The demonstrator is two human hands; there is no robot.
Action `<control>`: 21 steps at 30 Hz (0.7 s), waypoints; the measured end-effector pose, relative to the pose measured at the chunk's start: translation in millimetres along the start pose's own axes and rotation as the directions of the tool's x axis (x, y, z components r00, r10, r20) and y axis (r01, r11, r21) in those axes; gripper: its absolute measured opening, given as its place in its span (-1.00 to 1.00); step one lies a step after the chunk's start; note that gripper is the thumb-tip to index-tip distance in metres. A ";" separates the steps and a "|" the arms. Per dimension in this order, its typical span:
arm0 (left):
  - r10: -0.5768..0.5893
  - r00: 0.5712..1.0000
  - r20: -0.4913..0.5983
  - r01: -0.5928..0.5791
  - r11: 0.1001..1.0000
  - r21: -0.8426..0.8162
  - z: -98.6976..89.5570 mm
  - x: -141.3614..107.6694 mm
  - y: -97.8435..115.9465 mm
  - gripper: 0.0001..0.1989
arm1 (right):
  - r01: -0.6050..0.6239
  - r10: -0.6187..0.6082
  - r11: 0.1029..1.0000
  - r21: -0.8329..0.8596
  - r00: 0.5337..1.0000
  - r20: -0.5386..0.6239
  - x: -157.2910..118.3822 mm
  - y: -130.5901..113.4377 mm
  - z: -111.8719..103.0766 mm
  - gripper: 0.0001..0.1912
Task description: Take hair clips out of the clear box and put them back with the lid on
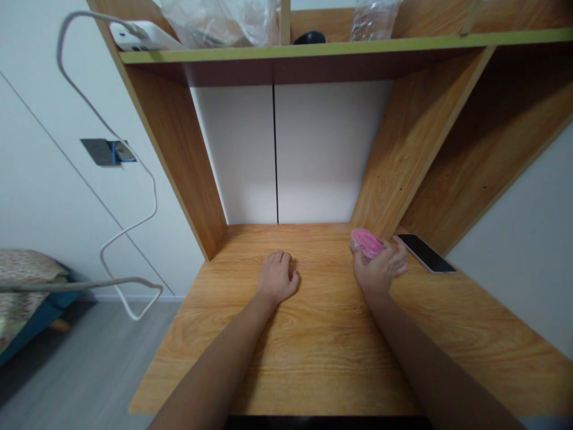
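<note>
The right hand [379, 269] has its fingers clamped on a pink oval object [366, 242], just beside a smartphone [426, 253]; the left hand [277, 278] rests on the wooden bench [326, 358], fingers curled together.

Soft, rather dim indoor light; the shelf [290, 51] casts deep shadow below it, the left hand [277, 278] a faint one on the tabletop [322, 370]; wide-angle distortion bows the edges.

I can't see all of the pink object [365, 242] behind the right hand [380, 269]. My top edge cuts off a plastic bag [219, 21].
</note>
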State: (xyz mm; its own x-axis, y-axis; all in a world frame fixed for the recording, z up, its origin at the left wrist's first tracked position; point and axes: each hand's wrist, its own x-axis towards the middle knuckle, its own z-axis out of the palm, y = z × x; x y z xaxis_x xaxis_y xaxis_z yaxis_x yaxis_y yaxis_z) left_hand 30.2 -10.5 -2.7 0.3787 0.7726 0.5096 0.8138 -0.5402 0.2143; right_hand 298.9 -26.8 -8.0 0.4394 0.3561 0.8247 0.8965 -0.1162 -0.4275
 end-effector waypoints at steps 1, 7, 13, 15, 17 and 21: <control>0.004 1.000 0.005 -0.004 1.000 0.004 -0.9 0.0 0.5 -0.83 | 0.058 -0.058 0.998 0.024 0.998 0.024 -1.6 -2.5 -2.9 -0.44; 0.017 0.999 0.034 -0.018 1.000 0.019 -1.2 0.5 0.6 -0.86 | 0.435 -0.500 0.862 0.262 0.814 0.295 -8.7 -8.4 -10.1 -0.90; 0.021 0.996 0.086 -0.027 0.997 0.068 0.9 1.4 -0.2 -0.85 | 0.556 -0.677 0.731 0.395 0.523 0.517 -9.2 -14.2 -5.4 -0.73; 0.013 0.993 0.114 -0.022 0.997 0.073 0.0 1.8 0.7 -0.83 | 0.535 -0.647 0.750 0.389 0.472 0.598 -10.3 -15.4 -2.3 -0.73; -0.006 0.989 0.145 -0.006 0.997 0.083 -1.5 2.2 2.0 -0.80 | 0.518 -0.607 0.770 0.373 0.415 0.677 -10.8 -16.5 1.1 -0.74; -0.049 0.975 0.216 0.024 0.993 0.119 -4.9 3.6 5.2 -0.72 | 0.525 -0.537 0.788 0.322 0.329 0.777 -9.3 -20.3 5.8 -0.77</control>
State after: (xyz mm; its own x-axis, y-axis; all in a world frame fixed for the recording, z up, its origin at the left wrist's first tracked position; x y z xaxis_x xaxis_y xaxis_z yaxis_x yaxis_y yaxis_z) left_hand 33.6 -12.1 4.4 0.4245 0.8521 0.3062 0.8692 -0.4782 0.1255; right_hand 276.2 -22.3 -9.1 -0.3805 0.9000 0.2128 0.9189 0.3939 -0.0225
